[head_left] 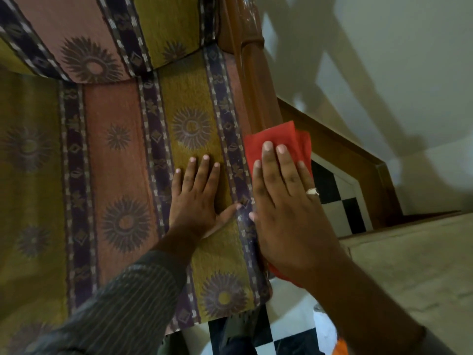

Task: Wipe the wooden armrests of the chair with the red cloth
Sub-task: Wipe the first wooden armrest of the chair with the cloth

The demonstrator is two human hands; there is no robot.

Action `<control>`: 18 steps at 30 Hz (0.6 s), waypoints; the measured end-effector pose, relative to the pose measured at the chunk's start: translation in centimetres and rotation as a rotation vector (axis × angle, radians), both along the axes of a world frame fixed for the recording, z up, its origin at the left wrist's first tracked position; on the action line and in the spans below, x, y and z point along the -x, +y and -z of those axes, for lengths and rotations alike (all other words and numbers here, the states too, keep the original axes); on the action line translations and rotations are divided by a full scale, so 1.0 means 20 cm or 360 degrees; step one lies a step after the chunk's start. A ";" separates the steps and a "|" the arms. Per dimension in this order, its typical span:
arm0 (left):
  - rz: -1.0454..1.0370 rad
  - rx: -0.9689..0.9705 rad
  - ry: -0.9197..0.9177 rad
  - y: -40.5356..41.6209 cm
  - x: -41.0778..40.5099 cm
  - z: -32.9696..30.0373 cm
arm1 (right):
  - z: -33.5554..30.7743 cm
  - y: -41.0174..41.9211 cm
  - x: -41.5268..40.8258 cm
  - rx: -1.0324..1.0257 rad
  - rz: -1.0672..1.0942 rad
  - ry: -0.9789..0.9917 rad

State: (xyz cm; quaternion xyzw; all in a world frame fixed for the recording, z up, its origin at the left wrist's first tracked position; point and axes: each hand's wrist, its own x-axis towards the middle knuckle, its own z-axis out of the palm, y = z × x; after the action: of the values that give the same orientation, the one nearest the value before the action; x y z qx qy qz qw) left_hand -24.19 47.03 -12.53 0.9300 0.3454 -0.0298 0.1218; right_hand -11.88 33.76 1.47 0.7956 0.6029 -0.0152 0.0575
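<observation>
Woven seat cushion [122, 139]: striped in ochre, rust and purple with sunburst motifs; it fills the left of the view.
Left hand [197, 198]: lies flat on the cushion, fingers [205, 172] spread and released, grasping nothing (seemingly a brace while the other hand works).
Right hand [284, 201]: pressed palm-down on the red cloth, fingers [268, 162] extended flat, pinning rather than clenching; a ring shows on one finger.
Red cloth [281, 139]: folded, trapped between the right palm and the near part of the wooden armrest, its edges showing beyond the fingertips and below the wrist.
Wooden armrest [253, 80]: glossy brown, running from under the cloth up toward the chair back at the top of the view.
Floor [330, 185]: black-and-white checks, just right of the armrest.
Step in hand: likely a wiping pass on the right-side armrest, near its front.
Next move: probably sliding the cloth along the rail toward the back, keeping pressure; the other armrest is out of view.
</observation>
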 end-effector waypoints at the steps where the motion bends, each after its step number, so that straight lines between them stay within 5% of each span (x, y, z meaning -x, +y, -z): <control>1: 0.0002 0.0005 0.0009 0.00 0.00 0.00 | 0.00 0.03 -0.01 0.0016 -0.0048 -0.0017; 5: -0.0011 0.0025 0.0026 0.00 -0.01 -0.01 | 0.00 0.11 -0.06 -0.0111 -0.0046 0.0053; 10: -0.0008 -0.0003 0.0061 0.00 0.00 0.01 | -0.01 0.11 -0.07 -0.0290 0.0501 0.0670; 18: 0.0000 -0.0015 0.0061 0.00 -0.01 0.01 | -0.01 0.10 -0.03 -0.0103 0.0165 0.0131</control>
State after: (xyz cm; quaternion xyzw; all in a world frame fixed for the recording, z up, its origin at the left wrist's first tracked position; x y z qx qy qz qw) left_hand -24.08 47.11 -12.79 0.9298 0.3479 -0.0461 0.1108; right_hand -11.22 35.85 1.65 0.8258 0.5630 -0.0313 0.0060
